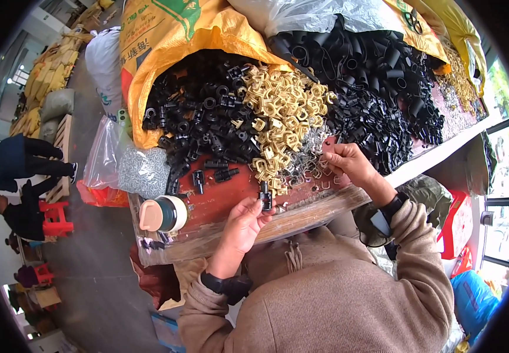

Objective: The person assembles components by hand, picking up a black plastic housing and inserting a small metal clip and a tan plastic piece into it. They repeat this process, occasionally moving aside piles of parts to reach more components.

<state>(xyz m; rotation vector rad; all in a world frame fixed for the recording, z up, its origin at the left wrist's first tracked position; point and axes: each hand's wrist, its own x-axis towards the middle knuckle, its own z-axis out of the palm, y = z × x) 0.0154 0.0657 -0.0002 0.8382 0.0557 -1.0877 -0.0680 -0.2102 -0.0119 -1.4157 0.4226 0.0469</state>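
Near the front edge of the table, my left hand [245, 225] grips a black plastic fitting [266, 199] upright between thumb and fingers. To the right and a little farther in, my right hand [351, 165] is pinched at the fingertips. Whatever it may hold is too small to make out. Just beside its fingers lie small silvery metal clips [308, 165]. Cream-coloured plastic clips [287, 117] are heaped beyond my left hand. More black fittings [204, 126] spill from an orange woven sack, a few lying loose on the red tabletop [219, 203].
Small black pieces [372, 126] and short black tubes [354, 59] are piled at the back right. A cup with a pink lid [163, 215] stands at the front left by a clear bag of grey small parts [143, 170]. The orange sack [139, 106] rises behind.
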